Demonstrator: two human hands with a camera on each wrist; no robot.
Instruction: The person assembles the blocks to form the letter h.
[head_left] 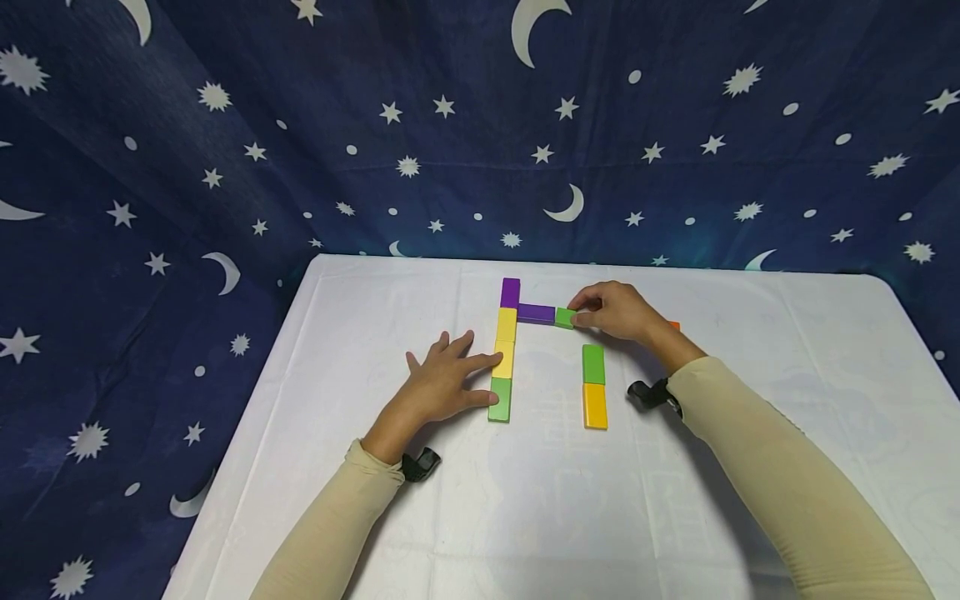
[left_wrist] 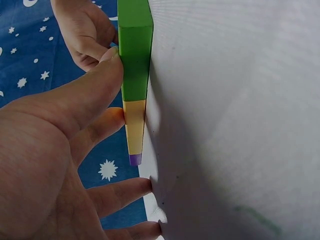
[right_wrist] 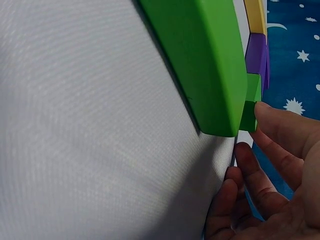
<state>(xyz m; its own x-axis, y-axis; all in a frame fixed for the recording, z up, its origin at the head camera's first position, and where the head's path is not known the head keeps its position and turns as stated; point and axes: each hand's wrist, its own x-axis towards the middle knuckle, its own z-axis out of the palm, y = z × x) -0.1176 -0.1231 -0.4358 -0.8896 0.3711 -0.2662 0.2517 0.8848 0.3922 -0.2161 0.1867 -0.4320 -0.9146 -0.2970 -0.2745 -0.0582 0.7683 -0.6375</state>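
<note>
blocks (head_left: 506,325): smooth, glossy | table cover (right_wrist: 85,125): woven, matt | backdrop (head_left: 472,62): cloth

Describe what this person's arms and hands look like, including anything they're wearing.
The left arm has a plain beige fabric sleeve, wrinkled near its cuff, and the right arm a matching beige sleeve. A small black wrist device shows by the left cuff, another black device by the right. The left hand and right hand are bare, no gloves or rings visible.
</note>
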